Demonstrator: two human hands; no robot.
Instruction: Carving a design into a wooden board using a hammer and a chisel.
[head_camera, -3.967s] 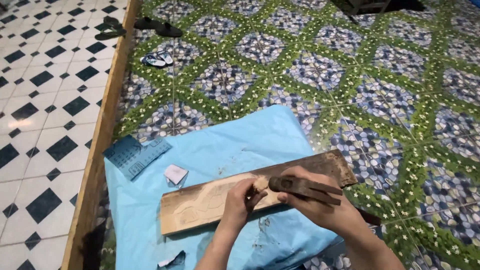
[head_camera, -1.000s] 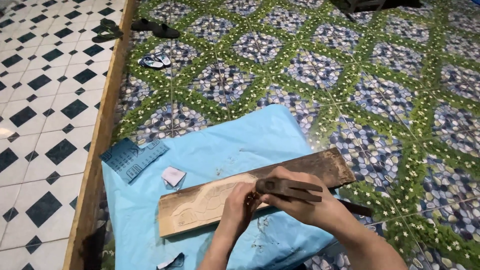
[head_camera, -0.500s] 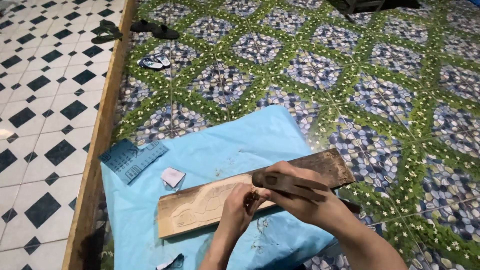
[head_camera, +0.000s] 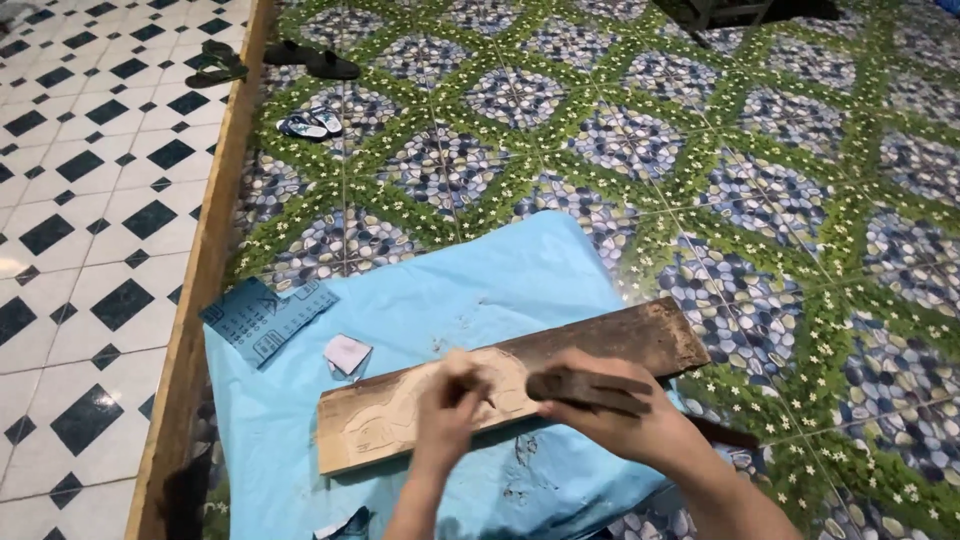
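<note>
left hand (head_camera: 447, 398) pinched on wooden board (head_camera: 520, 375), right hand (head_camera: 620, 405) around mallet (head_camera: 580, 388)

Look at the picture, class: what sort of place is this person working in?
Probably a home floor used as a makeshift carving spot: patterned floor tiles, sandals left nearby, and a wooden plank on a blue sheet, with no workbench in view.

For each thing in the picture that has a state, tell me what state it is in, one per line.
Wooden board: lying flat on the blue sheet, partly carved at its pale left end.
Blue sheet: spread on the floor, wood chips on it.
Left hand: on the board's carved part; what it holds is blurred.
Right hand: closed around a dark wooden block.
Dark wooden block: held above the board.
Sandals: lying on the floor, unworn.
</note>
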